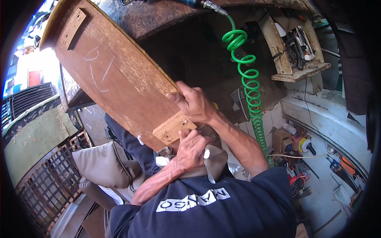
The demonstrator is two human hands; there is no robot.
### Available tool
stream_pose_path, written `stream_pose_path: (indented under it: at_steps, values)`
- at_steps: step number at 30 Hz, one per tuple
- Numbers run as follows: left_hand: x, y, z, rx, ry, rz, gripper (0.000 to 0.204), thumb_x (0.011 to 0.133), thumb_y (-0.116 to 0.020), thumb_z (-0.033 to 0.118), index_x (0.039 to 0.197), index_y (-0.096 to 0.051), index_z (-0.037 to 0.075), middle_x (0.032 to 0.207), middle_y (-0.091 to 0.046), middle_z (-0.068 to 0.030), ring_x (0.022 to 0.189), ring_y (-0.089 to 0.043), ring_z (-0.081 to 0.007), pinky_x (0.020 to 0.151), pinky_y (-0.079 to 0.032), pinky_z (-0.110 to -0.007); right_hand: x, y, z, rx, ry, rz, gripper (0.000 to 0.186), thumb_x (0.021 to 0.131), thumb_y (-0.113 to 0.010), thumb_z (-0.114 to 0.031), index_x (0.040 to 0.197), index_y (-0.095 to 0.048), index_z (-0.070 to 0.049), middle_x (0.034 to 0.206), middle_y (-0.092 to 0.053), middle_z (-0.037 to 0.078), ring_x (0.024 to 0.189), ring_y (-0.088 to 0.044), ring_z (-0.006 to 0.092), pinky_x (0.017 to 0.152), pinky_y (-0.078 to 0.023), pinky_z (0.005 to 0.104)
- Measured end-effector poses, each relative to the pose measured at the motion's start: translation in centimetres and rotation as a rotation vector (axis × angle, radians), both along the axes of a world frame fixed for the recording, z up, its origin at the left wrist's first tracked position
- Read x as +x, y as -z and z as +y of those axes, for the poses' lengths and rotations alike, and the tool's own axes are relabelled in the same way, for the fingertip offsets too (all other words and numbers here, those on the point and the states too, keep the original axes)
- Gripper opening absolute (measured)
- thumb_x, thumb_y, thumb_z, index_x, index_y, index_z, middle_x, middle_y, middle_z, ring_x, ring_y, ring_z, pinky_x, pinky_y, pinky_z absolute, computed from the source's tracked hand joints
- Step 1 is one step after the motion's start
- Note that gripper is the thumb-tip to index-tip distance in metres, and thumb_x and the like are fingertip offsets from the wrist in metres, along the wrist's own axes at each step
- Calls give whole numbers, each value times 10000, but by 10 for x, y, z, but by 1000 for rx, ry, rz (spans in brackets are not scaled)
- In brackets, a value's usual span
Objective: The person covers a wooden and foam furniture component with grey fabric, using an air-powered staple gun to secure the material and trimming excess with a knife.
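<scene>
A brown wooden panel with chalk marks on its face leans up and away to the left. Across its near end lies a small wood block, and a narrow wooden strip crosses its far end. My right hand is closed around the panel's right edge, thumb on the face. Just below the block, my left hand has its fingers curled at the panel's near end, closed on grey-brown upholstery fabric. A loose flap of that fabric hangs beside the hand. My left fingertips are partly hidden.
A green coiled air hose drops from a metal coupling on the worn bench. At upper right, a wooden box holds tools. Hand tools lie at lower right. A grey padded cushion is at left.
</scene>
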State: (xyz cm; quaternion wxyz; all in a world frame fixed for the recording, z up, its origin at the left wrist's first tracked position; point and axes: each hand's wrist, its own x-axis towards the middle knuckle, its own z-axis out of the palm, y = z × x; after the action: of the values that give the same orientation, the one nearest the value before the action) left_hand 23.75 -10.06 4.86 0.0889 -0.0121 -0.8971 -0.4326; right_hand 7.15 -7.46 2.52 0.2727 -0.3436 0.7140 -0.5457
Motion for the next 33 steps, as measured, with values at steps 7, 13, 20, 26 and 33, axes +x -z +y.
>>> stream_pose_path:
  at_steps: [7, 13, 20, 26, 33]
  values:
    - [11, 3, -8, -53, 3, 67, 423, 626, -783, 292, 992, -714, 91, 750, -567, -31, 729, -546, -215, 804, -319, -391, 6, -5, 2, 60, 32, -31, 401, 1021, -647, -412, 961, -544, -29, 618, -581, 219, 635, -699, 401, 503, -458, 452]
    - [2, -4, -12, 34, 9, 72, 410, 629, -681, 25, 1034, -694, 86, 848, -654, -19, 830, -606, -217, 806, -357, -400, 16, -22, 83, 21, 215, -71, 368, 956, -752, -228, 1245, -623, -42, 1026, -636, 75, 884, -636, 139, 682, -560, 320]
    - [0, 1, -11, 143, 43, -2, 453, 626, -631, -38, 1062, -702, 61, 948, -694, -87, 951, -643, -283, 874, -464, -433, 110, -117, 140, 683, 180, 161, 725, 805, -834, -435, 1273, -519, 21, 1138, -603, 245, 974, -668, 421, 788, -567, 505]
    - [10, -8, -11, -39, 93, 65, 483, 634, -648, 101, 1113, -694, 70, 1023, -701, -77, 1074, -658, -227, 894, -391, -373, 126, -115, 181, 556, 131, 234, 215, 770, -747, -164, 725, -574, -44, 669, -629, 133, 622, -668, 351, 572, -511, 448]
    - [7, -9, -12, -165, 84, 153, 400, 656, -732, 207, 1044, -731, 111, 1008, -703, -18, 1050, -670, -182, 870, -378, -359, 105, -120, 177, 416, -21, 337, 325, 687, -788, -205, 635, -500, -65, 582, -548, 91, 532, -615, 310, 513, -475, 426]
